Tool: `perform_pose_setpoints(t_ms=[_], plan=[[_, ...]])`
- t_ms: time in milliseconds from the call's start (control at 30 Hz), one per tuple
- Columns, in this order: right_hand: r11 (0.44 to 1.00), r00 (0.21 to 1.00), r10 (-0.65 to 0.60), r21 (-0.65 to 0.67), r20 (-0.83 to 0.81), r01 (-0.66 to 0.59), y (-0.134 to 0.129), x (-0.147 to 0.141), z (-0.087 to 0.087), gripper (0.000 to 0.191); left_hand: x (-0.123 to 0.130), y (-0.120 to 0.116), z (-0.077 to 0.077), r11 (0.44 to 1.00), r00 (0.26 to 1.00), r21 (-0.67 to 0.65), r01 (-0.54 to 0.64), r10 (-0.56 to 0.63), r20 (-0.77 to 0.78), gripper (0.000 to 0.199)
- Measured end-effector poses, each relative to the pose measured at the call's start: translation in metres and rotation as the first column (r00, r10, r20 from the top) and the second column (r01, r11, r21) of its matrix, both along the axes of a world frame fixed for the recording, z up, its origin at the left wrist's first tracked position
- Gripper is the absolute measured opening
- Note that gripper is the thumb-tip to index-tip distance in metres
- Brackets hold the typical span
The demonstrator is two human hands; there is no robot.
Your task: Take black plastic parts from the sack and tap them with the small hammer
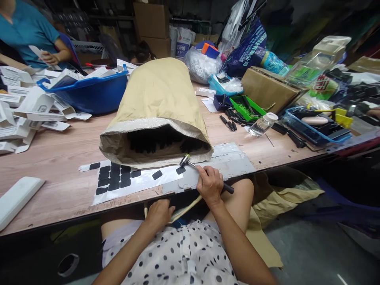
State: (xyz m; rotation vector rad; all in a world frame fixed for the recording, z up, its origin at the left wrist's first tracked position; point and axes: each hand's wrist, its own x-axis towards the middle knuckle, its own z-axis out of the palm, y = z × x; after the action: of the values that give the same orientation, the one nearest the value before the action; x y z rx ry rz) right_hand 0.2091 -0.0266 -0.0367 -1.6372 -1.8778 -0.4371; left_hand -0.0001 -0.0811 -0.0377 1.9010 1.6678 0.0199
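My right hand (pixel 210 185) is closed round a small hammer (pixel 192 163), its metal head up by the bag's mouth and its black grip end sticking out past my palm. Over my lap, below the table edge, my left hand (pixel 159 214) dips in at the rim of an open paper bag (pixel 190 206); its fingers are mostly hidden. On the table in front lies a big tan paper sack (pixel 160 95), mouth towards me, with dark bristly-looking contents (pixel 145 143). A white sheet (pixel 142 180) with several black rounded pads (pixel 115 176) sticks out from under it.
A grey board (pixel 234 160) lies at the table's front edge. Left are a blue basin (pixel 92 93), loose white boxes (pixel 32 107) and a white case (pixel 19 200). Right are a green tray (pixel 247 107), a clear jar (pixel 263 124) and a blue basket (pixel 314 130). A person (pixel 29 35) sits across.
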Motion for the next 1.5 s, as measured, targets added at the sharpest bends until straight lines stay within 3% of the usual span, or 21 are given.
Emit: perform_pose_setpoints(t_ms=[100,167,233,300,367,467,667,767,900,1000,1133,1300,1500], plan=[[1.000,1.000,-0.007,0.029,0.008,0.007,0.001,-0.001,-0.002,0.036,0.011,0.011,0.044,0.989,0.990,-0.120,0.083,-0.068,0.126,0.030],[0.999,1.000,-0.011,0.039,0.018,0.010,0.002,-0.002,-0.002,0.037,0.011,0.031,0.070,0.993,0.980,-0.109,0.054,-0.031,0.198,0.038],[0.999,0.999,-0.015,0.049,0.034,0.013,0.003,-0.002,-0.003,0.037,0.004,0.059,0.087,0.994,0.985,0.068,-0.090,0.078,0.156,0.033],[0.998,0.998,-0.019,0.055,0.052,0.016,0.004,-0.002,-0.003,0.037,-0.006,0.092,0.095,0.911,0.957,0.293,-0.288,0.279,0.073,0.025],[0.999,0.998,-0.021,0.050,0.063,0.018,0.005,-0.002,-0.004,0.037,-0.014,0.120,0.094,0.842,0.895,0.349,-0.411,0.446,-0.021,0.024],[0.998,0.997,-0.026,0.051,0.073,0.022,0.005,-0.003,-0.004,0.035,-0.016,0.148,0.087,0.791,0.806,0.311,-0.526,0.581,-0.115,0.022],[0.998,0.996,-0.027,0.066,0.087,0.021,0.006,-0.003,-0.003,0.035,-0.013,0.156,0.081,0.716,0.719,0.324,-0.618,0.682,-0.136,0.027],[0.999,0.996,-0.033,0.046,0.085,0.029,0.005,-0.003,-0.004,0.035,-0.018,0.142,0.086,0.764,0.764,0.309,-0.567,0.628,-0.147,0.026],[0.999,0.996,-0.035,0.039,0.085,0.032,0.005,-0.003,-0.004,0.035,-0.023,0.108,0.090,0.895,0.914,0.260,-0.364,0.397,-0.088,0.021],[0.999,0.996,-0.032,0.024,0.081,0.030,0.006,-0.003,-0.003,0.036,-0.020,0.087,0.085,0.948,0.970,0.216,-0.235,0.244,-0.018,0.016],[0.998,0.997,-0.040,-0.047,0.065,0.043,0.005,-0.003,-0.001,0.038,-0.009,0.079,0.068,0.941,0.981,0.292,-0.173,0.140,0.132,0.018],[0.997,1.000,-0.023,-0.078,0.011,0.024,0.007,-0.001,0.005,0.033,-0.002,0.087,0.045,0.910,0.957,0.363,-0.201,0.102,0.272,0.012],[0.991,0.997,-0.011,-0.137,-0.075,0.001,0.005,0.003,0.018,0.036,-0.003,0.088,0.038,0.904,0.937,0.358,-0.232,0.109,0.331,0.015]])
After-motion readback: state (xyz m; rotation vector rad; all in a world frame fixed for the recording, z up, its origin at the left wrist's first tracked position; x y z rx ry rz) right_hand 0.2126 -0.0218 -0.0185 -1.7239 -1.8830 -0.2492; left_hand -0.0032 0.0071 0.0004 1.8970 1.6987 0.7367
